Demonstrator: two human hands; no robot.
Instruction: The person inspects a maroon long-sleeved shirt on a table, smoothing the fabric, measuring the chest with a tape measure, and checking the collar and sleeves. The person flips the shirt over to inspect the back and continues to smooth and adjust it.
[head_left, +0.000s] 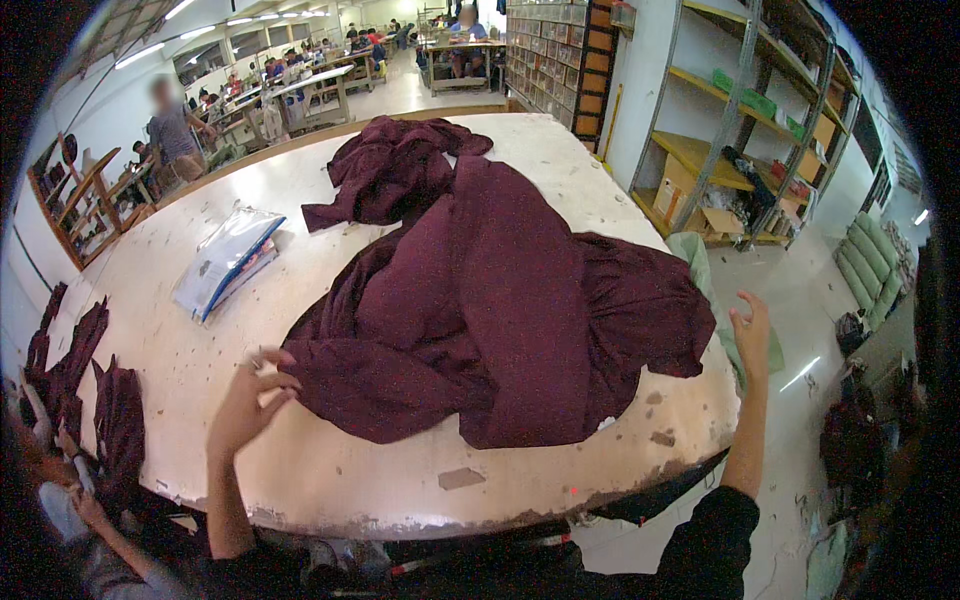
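Note:
A rumpled heap of maroon cloth (517, 300) lies before me on a worn white worktable (390, 487). A broad folded panel of it runs from the far side towards me. At the heap's left edge is my left hand (251, 409), fingers bent and apart. Whether its fingertips touch the fabric I cannot tell. My right hand (752, 330) is raised beyond the heap's right side, near the table's edge, with thumb and fingers curved apart and nothing between them. A bunched part of the maroon cloth (397, 165) sits towards the far end.
A clear plastic document pouch (229, 259) with a blue edge lies left of the heap. More maroon pieces (120, 412) lie at the left, near another person's hands (86, 502). Metal shelving (720, 150) stands at the right. Pale green cloth (694, 262) hangs over the right edge.

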